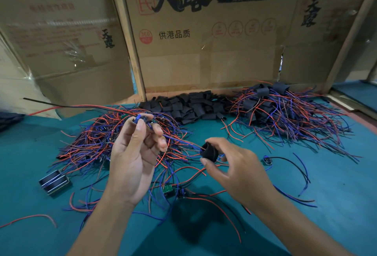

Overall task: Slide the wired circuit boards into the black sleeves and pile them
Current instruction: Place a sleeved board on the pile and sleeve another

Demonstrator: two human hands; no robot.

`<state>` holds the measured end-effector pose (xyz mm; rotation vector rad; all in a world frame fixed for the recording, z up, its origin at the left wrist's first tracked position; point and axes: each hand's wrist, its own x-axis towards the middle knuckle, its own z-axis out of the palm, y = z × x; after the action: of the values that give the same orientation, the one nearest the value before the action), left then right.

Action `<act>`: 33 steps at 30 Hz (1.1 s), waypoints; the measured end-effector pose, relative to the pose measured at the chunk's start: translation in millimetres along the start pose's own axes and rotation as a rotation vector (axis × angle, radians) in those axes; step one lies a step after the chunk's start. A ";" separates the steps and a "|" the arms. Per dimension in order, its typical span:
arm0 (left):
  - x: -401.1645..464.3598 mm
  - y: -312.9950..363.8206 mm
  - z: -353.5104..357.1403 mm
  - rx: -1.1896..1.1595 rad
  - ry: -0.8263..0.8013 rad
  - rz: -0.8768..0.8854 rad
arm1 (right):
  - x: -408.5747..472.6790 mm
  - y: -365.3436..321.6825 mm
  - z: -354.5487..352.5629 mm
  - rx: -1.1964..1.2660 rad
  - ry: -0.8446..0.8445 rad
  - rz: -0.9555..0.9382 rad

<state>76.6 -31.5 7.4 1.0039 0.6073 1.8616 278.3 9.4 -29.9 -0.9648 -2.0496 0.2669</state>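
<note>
My left hand [133, 153] pinches a small wired circuit board [139, 119] between thumb and fingers, raised above the green table. Its red and blue wires trail right toward my right hand [234, 172]. That hand holds a black sleeve [209, 151] with its mouth opened, and the wire ends reach its opening. A heap of unsleeved wired boards [114, 145] lies at the left. Loose black sleeves [189, 106] are heaped at the back centre. The pile of sleeved boards [285, 112] lies at the back right.
Cardboard boxes [204, 41] wall off the back of the green table [326, 194]. A metal-framed black part [54, 181] lies at the left. A green board [167, 188] and a stray wired board [267, 160] rest on the mat near my hands.
</note>
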 end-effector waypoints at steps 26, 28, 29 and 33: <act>-4.9 4.8 -8.3 0.068 -0.253 -0.044 | 2.1 -5.9 0.0 0.927 -0.360 0.266; -8.6 -0.9 2.7 0.029 -0.258 -0.056 | 2.4 -5.6 2.1 0.852 -0.314 0.240; -9.8 -4.1 6.8 0.047 -0.215 -0.066 | 2.6 -5.6 2.1 0.803 -0.282 0.220; -11.4 -17.0 10.3 0.140 -0.102 -0.064 | 4.1 -5.4 -0.9 0.378 -0.136 0.100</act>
<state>96.3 -33.6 -4.0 1.1502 0.7081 1.7188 274.6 8.5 -24.2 -0.8307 -1.9754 0.7622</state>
